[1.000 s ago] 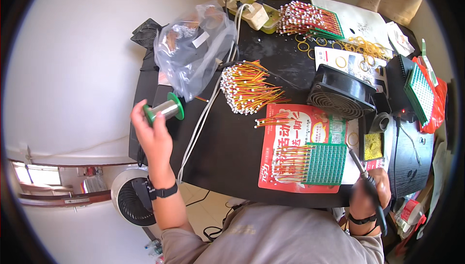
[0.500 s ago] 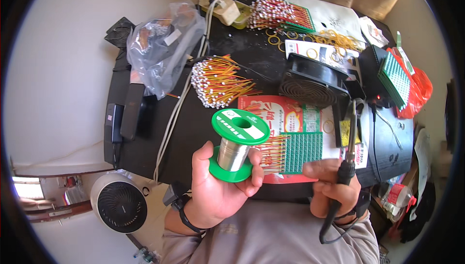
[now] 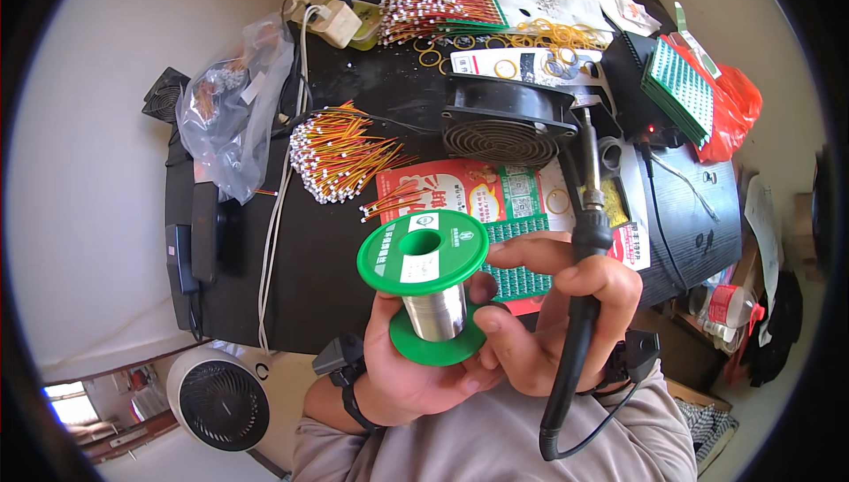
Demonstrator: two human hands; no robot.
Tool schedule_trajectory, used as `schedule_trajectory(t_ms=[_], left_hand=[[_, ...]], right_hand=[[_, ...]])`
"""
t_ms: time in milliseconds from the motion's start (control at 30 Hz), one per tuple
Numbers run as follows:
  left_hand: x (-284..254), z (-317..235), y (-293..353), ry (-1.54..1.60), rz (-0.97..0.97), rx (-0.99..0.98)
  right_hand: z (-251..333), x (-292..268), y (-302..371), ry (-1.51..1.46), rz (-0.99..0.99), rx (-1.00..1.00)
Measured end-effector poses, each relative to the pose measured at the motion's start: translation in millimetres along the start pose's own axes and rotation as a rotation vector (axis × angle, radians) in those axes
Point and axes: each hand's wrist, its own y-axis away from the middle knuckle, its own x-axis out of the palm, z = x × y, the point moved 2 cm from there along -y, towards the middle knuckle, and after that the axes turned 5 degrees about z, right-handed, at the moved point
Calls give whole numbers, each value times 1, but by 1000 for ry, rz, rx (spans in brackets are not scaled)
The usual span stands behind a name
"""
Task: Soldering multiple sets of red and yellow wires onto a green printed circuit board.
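Note:
My left hand [image 3: 398, 376] is closed around the lower flange of a green spool of solder wire [image 3: 438, 312], which tilts so its top disc shows. Beside it, my right hand [image 3: 531, 354] grips a black-handled soldering iron [image 3: 591, 239], its metal end pointing away from me. The right hand's index finger and thumb reach out to the spool's right side; whether they touch it or a wire end, I cannot tell. Behind the spool lies a green circuit board [image 3: 522, 280], partly covered by it and my fingers, on a red printed sheet [image 3: 402, 183].
A bundle of red and yellow wires with white connectors [image 3: 336, 159] lies left of centre. Behind the sheet stands a black fan [image 3: 508, 119]. Further back are rubber bands [image 3: 562, 35] and another wired board [image 3: 442, 11]. Stacked green boards [image 3: 676, 88] lean at right; a plastic bag [image 3: 234, 119] lies left.
My right hand has come left with the iron, its fingers now at the spool. The spool is slightly lower, and the view has shifted so the table sits further left.

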Motion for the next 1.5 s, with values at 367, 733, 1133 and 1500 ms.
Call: schedule_trajectory(t_ms=[367, 733, 1133, 1500], left_hand=[[9, 8, -14, -99, -30, 120], [2, 7, 1, -1194, -346, 467], [4, -12, -12, -2215, 34, 1375], [14, -24, -12, -2662, 302, 1940]], right_hand=[[9, 6, 5, -28, -32, 168], [0, 7, 7, -24, -237, 79], [1, 10, 24, -664, -155, 164], [0, 6, 19, -294, 23, 225]])
